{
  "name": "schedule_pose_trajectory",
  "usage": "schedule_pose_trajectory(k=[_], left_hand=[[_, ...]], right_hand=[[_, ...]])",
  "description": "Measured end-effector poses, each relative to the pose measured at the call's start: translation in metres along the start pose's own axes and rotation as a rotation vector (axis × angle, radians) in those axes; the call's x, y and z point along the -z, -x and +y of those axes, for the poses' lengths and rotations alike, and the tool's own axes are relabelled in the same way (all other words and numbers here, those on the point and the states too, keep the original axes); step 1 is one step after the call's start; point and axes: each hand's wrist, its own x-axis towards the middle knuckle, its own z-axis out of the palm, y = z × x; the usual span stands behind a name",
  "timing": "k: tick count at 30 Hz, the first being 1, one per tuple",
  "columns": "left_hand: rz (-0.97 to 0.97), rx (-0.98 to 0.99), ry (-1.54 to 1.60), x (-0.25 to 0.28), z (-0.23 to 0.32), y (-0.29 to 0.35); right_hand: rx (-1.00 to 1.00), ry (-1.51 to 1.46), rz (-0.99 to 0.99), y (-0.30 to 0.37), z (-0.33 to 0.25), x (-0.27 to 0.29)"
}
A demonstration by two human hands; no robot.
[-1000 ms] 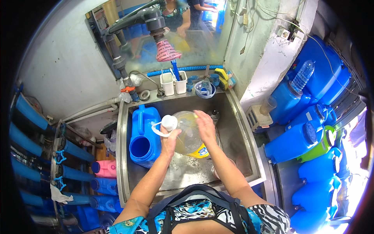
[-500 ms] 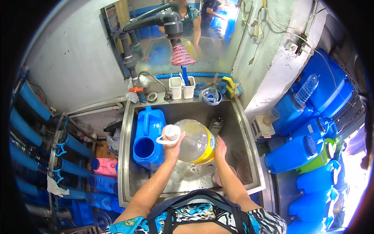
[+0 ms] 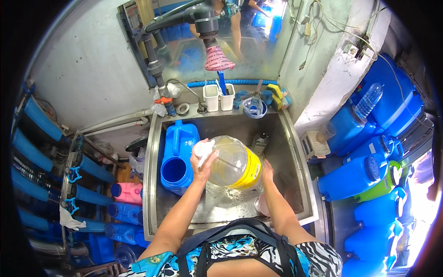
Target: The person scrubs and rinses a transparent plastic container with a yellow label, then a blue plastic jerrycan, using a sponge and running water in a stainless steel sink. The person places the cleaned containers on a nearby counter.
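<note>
Tilted on its side over the sink (image 3: 152,203) is a large clear plastic jug (image 3: 227,161) with a yellow label and a white cap. My left hand (image 3: 204,167) is closed round its neck by the cap. At the jug's other end, my right hand (image 3: 267,174) cups the base, its fingertips partly hidden. A blue jerrycan (image 3: 181,143) with an uncapped wide mouth lies in the basin, just left of my left hand. Near my right forearm is a pink cup-like thing (image 3: 262,205), partly covered. Behind the jug stands a dark-capped bottle (image 3: 260,143).
A grey pipe with a pink-wrapped spout (image 3: 217,57) overhangs the sink. White holders (image 3: 211,99) with brushes, a bowl (image 3: 254,108) and yellow sponges (image 3: 275,94) line the back ledge. Blue containers (image 3: 350,177) crowd the right; a pink container (image 3: 128,192) and blue ones stand left.
The jug has shifted slightly right, and both hands have moved with it. My left fingers now lie over the cap's handle. The whole view has moved a little.
</note>
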Motion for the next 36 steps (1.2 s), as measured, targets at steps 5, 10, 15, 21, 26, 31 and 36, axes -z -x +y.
schedule_pose_trajectory(k=[5,10,15,21,26,31,36], left_hand=[[0.236,0.121,-0.059,-0.013,-0.011,0.006],[0.077,-0.184,-0.570,-0.023,0.002,0.013],[-0.164,-0.280,-0.362,-0.006,0.011,-0.006],[0.068,0.078,-0.019,-0.014,-0.003,-0.006],[0.045,0.204,0.077,-0.019,0.001,-0.005],[-0.152,-0.261,-0.497,-0.006,0.013,-0.005],[-0.190,-0.083,-0.059,0.001,-0.002,-0.007]], right_hand=[[0.496,0.444,0.117,0.024,-0.008,-0.028],[0.883,0.522,-0.282,0.087,-0.163,-0.087],[0.408,0.135,-0.409,0.048,-0.141,-0.050],[-0.338,-0.050,0.349,0.044,-0.014,0.003],[0.705,0.379,0.006,0.077,-0.098,-0.056],[0.942,0.532,-0.342,0.092,-0.181,-0.090],[0.517,0.373,-0.247,0.028,-0.088,-0.029]])
